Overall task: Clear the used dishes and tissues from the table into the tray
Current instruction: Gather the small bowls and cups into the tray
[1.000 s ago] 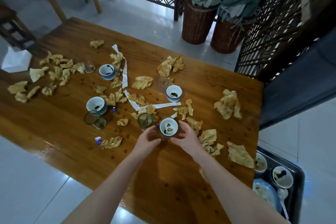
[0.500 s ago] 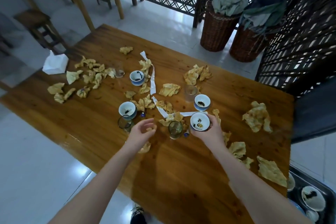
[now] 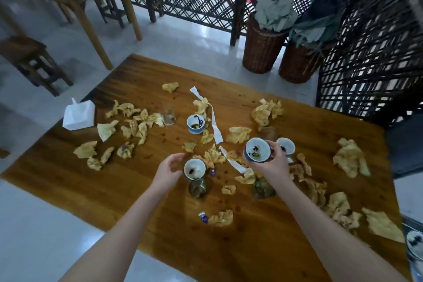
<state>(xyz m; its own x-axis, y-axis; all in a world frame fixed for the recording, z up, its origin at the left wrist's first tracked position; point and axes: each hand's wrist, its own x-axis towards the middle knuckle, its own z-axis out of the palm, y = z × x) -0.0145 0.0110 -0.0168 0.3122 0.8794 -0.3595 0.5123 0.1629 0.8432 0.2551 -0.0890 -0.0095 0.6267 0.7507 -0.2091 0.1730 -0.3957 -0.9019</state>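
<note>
Where the wooden table [image 3: 251, 247] ends at the near right, a dark tray [image 3: 412, 224] shows at the frame edge, with one soiled dish [image 3: 415, 244] in it.

Nearest on the table:
- a crumpled tissue [image 3: 220, 218] with a small blue wrapper [image 3: 203, 218] at its left end;
- a larger flat tissue [image 3: 382, 224] by the right edge, just beside the tray.

Next, two glass tumblers:
- left tumbler [image 3: 198, 188], upright, against the near side of the near cup [image 3: 194, 168];
- right tumbler [image 3: 263, 188], just left of the right wrist.

Left hand [image 3: 168, 173]: fingers loosely curved and spread, holding nothing. Its fingertips [image 3: 177, 157] are just left of the near cup; contact cannot be told.

Near cup: white, upright on the table, dark dregs inside.

Right hand [image 3: 272, 165]: fingers wrapped round the raised cup [image 3: 257, 150], curling over its right side. The cup is lifted off the table and tilted toward the camera, dregs visible.

Just right of it, behind those fingers, a third cup [image 3: 286, 145] stands on the table.

Farther on the table:
- far cup [image 3: 195, 123];
- a long white paper strip [image 3: 215, 121];
- a small clear glass [image 3: 169, 117];
- left tissue scatter [image 3: 135, 121] and right tissue heap [image 3: 350, 158];
- a white tissue packet [image 3: 79, 115] at the far left edge.

Beyond the table: two wicker baskets [image 3: 261, 50], a lattice screen [image 3: 366, 52], a wooden stool [image 3: 29, 57].
</note>
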